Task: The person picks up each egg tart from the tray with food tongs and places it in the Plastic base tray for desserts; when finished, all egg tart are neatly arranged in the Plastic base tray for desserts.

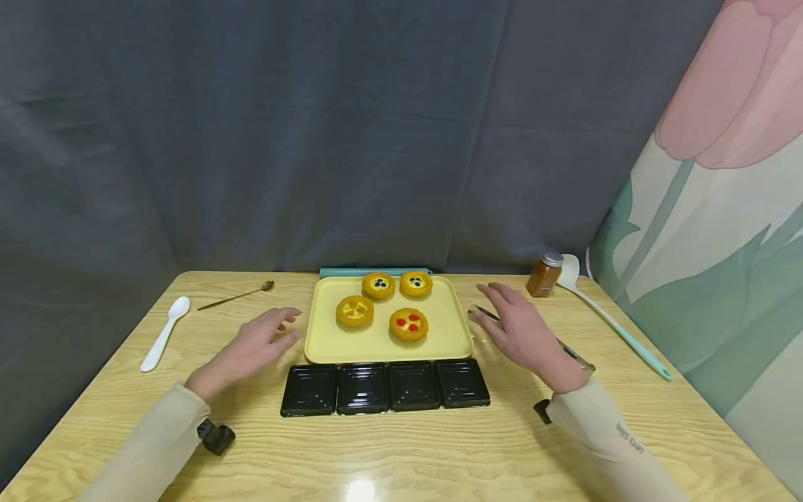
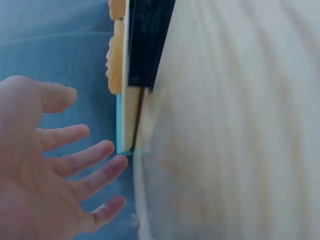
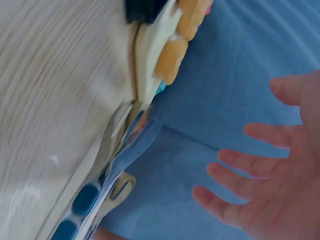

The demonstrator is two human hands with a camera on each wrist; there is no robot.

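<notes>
A yellow tray [image 1: 326,341] holds several small tarts. Two blueberry-topped tarts [image 1: 378,285] sit at its back. In front of them are a tart with yellow wedges [image 1: 354,312] and a tart with red pieces [image 1: 408,325]. My left hand [image 1: 260,341] hovers left of the tray, fingers spread and holding nothing, as the left wrist view confirms. On the tray's other side, my right hand [image 1: 517,331] is raised with its fingers apart, also holding nothing. Below it lie tongs [image 3: 86,200] with blue grips, partly hidden by the hand in the head view.
Several black square dishes [image 1: 364,389] form a row before the tray. A teal bar-shaped thing [image 1: 376,272] lies behind it. A white spoon [image 1: 164,335] and a thin metal spoon [image 1: 235,295] lie left. At right are a spice jar [image 1: 544,275] and a long-handled ladle [image 1: 615,324].
</notes>
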